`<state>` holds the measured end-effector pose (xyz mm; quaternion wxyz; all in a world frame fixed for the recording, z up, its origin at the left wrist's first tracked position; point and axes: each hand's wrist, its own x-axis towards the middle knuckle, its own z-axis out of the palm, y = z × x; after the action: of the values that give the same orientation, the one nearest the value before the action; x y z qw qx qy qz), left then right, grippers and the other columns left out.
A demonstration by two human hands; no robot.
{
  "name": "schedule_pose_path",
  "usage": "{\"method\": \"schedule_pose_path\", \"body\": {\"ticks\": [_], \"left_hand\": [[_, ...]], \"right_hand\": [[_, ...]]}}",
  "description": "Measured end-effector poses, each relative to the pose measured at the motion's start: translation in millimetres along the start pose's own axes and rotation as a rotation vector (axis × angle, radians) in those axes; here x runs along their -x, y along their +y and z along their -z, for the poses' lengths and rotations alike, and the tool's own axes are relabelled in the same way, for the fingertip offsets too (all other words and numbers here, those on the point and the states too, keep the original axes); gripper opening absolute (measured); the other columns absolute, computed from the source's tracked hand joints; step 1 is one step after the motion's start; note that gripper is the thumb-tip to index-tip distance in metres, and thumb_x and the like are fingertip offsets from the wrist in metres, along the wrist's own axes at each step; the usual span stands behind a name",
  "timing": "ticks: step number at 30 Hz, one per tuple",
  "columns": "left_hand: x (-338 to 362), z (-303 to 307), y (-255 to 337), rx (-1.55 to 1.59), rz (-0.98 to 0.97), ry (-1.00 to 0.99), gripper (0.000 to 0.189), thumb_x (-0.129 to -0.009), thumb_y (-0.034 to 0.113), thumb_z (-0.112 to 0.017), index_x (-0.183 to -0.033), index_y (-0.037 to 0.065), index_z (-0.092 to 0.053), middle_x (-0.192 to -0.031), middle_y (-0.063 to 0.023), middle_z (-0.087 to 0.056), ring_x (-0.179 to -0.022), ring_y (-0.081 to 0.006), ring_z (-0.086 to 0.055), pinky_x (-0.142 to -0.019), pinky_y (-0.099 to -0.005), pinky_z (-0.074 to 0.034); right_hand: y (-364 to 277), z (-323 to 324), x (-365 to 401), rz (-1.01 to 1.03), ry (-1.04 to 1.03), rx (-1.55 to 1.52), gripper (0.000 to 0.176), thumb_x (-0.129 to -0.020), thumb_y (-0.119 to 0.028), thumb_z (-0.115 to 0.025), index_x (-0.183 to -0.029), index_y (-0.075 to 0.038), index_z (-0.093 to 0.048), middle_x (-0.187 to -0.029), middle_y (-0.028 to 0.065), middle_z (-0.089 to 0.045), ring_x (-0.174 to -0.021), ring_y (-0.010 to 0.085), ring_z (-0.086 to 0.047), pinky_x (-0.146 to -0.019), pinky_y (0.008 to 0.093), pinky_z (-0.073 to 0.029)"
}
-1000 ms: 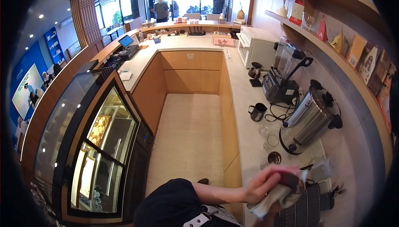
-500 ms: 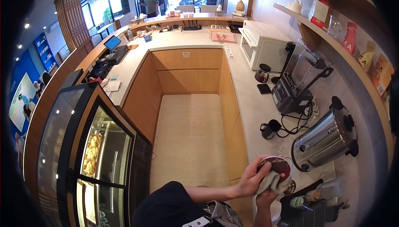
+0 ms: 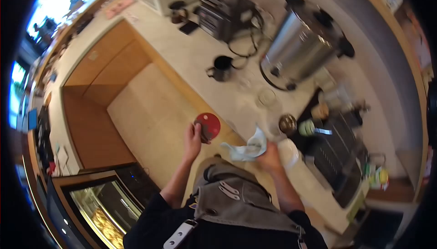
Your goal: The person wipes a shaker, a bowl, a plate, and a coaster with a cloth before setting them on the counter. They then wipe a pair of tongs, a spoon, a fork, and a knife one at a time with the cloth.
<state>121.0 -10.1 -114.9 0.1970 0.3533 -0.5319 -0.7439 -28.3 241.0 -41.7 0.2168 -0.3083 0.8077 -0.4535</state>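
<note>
My left hand (image 3: 193, 140) grips a flat, round red disc (image 3: 210, 124), coaster-like, with a dark patch and a pale dot; thumb and fingers close on its edge. A pale, crumpled cloth (image 3: 246, 150) hangs from my closed right hand (image 3: 270, 157), apart from the disc. Both hands are in front of my grey-brown apron (image 3: 236, 201), by the counter's front edge. On the counter just beyond the cloth are a round metallic item (image 3: 287, 124) and a white round container (image 3: 288, 152).
A steel urn (image 3: 298, 44) stands at the back of the counter (image 3: 177, 53). Left of it are a black pitcher (image 3: 221, 68) and a dark appliance (image 3: 221, 19) with a looped cord. A dark ribbed mat (image 3: 339, 153) lies right; a glass display case (image 3: 107, 203) stands lower left.
My view has swung right and down toward the counter. My hands, together around the disc and cloth before, are now apart, the disc in the left and the cloth in the right.
</note>
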Motion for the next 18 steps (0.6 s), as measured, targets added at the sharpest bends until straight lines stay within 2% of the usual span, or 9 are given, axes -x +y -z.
{"method": "schedule_pose_path", "body": {"ticks": [1, 2, 3, 6, 7, 10, 12, 14, 18], "left_hand": [[1, -8, -4, -0.009, 0.034, -0.065, 0.023, -0.105, 0.024, -0.046, -0.115, 0.003, -0.049, -0.082, -0.0098, -0.062, -0.073, -0.0167, -0.066, -0.06, -0.0331, -0.06], [-1, -15, -2, -0.018, 0.05, -0.126, 0.026, -0.106, 0.025, -0.046, -0.118, 0.003, -0.046, -0.085, -0.0114, -0.062, -0.073, -0.0173, -0.067, -0.059, -0.0333, -0.06], [-5, -22, -1, -0.025, 0.058, -0.177, 0.029, -0.106, 0.027, -0.045, -0.122, 0.003, -0.044, -0.087, -0.013, -0.063, -0.073, -0.0179, -0.067, -0.058, -0.0334, -0.061], [-35, -49, -13, 0.05, -0.005, -0.179, 0.03, -0.105, 0.026, -0.047, -0.124, 0.003, -0.043, -0.097, -0.0151, -0.063, -0.07, -0.0174, -0.067, -0.056, -0.0324, -0.06], [-48, -56, -11, 0.05, 0.007, -0.175, 0.037, -0.104, 0.026, -0.051, -0.129, 0.001, -0.041, -0.103, -0.0158, -0.063, -0.082, -0.0229, -0.067, -0.071, -0.04, -0.061], [-96, -58, -38, -0.352, -0.29, -0.266, 0.048, -0.102, 0.023, -0.055, -0.138, -0.002, -0.037, -0.119, -0.0179, -0.061, -0.11, -0.0297, -0.062, -0.097, -0.0453, -0.051], [-48, -75, 24, -0.742, -0.495, -0.059, 0.056, -0.1, 0.02, -0.059, -0.145, -0.002, -0.034, -0.135, -0.018, -0.055, -0.133, -0.0297, -0.046, -0.111, -0.0438, -0.035], [-7, -102, 61, -0.249, -0.238, -0.217, 0.055, -0.098, 0.016, -0.06, -0.145, 0.0, -0.037, -0.144, -0.0172, -0.049, -0.139, -0.0262, -0.041, -0.113, -0.0392, -0.033], [36, -161, 79, -0.04, 0.116, -1.115, 0.064, -0.094, 0.013, -0.063, -0.15, 0.005, -0.032, -0.152, -0.0146, -0.038, -0.142, -0.0256, -0.036, -0.116, -0.0448, -0.029]], "right_hand": [[19, 14, 10, -0.038, 0.016, -0.081, 0.032, -0.072, -0.008, -0.075, -0.103, -0.001, -0.068, -0.09, 0.0171, -0.072, -0.084, 0.0287, -0.072, -0.077, 0.0368, -0.055], [9, 38, 25, -0.073, -0.029, -0.183, 0.03, -0.073, -0.009, -0.075, -0.102, -0.001, -0.069, -0.09, 0.0101, -0.074, -0.083, 0.0172, -0.07, -0.076, 0.0329, -0.054], [-1, 53, 42, -0.016, 0.048, -0.12, 0.03, -0.074, -0.009, -0.075, -0.103, -0.002, -0.069, -0.09, 0.0047, -0.072, -0.081, 0.0115, -0.067, -0.075, 0.0306, -0.054], [-8, 78, 77, -0.07, 0.222, -0.049, 0.031, -0.074, -0.009, -0.075, -0.103, -0.002, -0.068, -0.091, 0.0046, -0.072, -0.082, 0.0117, -0.067, -0.076, 0.0307, -0.053], [-7, 82, 90, -0.105, 0.283, -0.041, 0.031, -0.074, -0.009, -0.075, -0.103, -0.002, -0.068, -0.091, 0.0046, -0.072, -0.082, 0.0118, -0.067, -0.076, 0.0307, -0.053], [-5, 91, 127, -0.202, 0.433, -0.018, 0.032, -0.074, -0.009, -0.075, -0.104, -0.002, -0.067, -0.092, 0.0046, -0.071, -0.083, 0.012, -0.067, -0.076, 0.0308, -0.053], [-6, 98, 147, -0.245, 0.539, 0.021, 0.032, -0.074, -0.009, -0.075, -0.104, -0.002, -0.066, -0.093, 0.0046, -0.071, -0.083, 0.0121, -0.067, -0.076, 0.0308, -0.053], [-3, 103, 160, -0.272, 0.618, 0.039, 0.032, -0.073, -0.009, -0.075, -0.104, -0.002, -0.066, -0.093, 0.0045, -0.071, -0.084, 0.0123, -0.067, -0.076, 0.0309, -0.053], [4, 112, 185, -0.321, 0.757, 0.052, 0.033, -0.073, -0.009, -0.075, -0.104, -0.002, -0.065, -0.095, 0.0045, -0.07, -0.084, 0.0125, -0.067, -0.076, 0.031, -0.052]]}}
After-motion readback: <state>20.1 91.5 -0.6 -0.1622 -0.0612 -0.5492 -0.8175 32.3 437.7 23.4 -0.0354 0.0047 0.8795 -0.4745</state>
